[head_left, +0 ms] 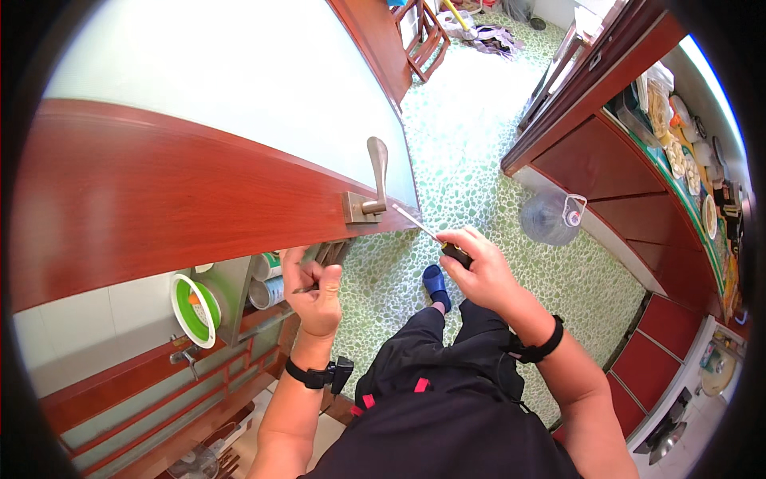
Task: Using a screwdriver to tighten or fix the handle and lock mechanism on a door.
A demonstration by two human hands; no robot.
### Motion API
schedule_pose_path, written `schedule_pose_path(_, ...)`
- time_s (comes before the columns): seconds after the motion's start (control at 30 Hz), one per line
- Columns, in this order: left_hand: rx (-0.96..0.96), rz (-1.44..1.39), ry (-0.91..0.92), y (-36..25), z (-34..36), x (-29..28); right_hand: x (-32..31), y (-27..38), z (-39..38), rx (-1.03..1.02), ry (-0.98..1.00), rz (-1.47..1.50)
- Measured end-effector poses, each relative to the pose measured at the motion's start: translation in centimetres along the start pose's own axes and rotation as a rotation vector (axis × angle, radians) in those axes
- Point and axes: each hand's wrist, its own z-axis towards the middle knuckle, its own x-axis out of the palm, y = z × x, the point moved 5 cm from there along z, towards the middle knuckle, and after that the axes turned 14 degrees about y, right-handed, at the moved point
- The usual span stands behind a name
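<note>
My right hand grips a screwdriver by its dark handle, which has a touch of yellow. Its thin metal shaft slants up and left, the tip close to the edge of a red-brown wooden door, beside the lever handle. Whether the tip touches the door, I cannot tell. Below the door's lower edge is my left hand, fingers curled and thumb pressed in. A small dark metal piece shows between them; its kind is not clear.
A clear plastic water jug stands on the green pebble-patterned floor to the right, near red cabinets. Behind the door at left are a green-and-white basin and several cans. A wooden chair stands farther off.
</note>
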Motion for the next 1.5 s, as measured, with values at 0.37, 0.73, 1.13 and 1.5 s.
schedule_pose_path(0.37,-0.084,0.042,-0.125,-0.6,3.4,4.0,-4.7,5.5,2.2,-0.146,0.046,-0.125)
schedule_pose_path(0.73,-0.101,0.117,-0.295,-0.5,3.0,5.4,-5.3,4.2,4.2,-0.208,0.134,-0.127)
schedule_pose_path(1.13,-0.079,0.15,-0.392,-1.2,3.3,5.8,-6.3,4.3,5.5,-0.279,0.191,-0.078)
schedule_pose_path(1.5,-0.141,0.163,-0.426,-1.2,3.0,5.9,-6.7,4.0,6.3,-0.338,0.266,-0.156)
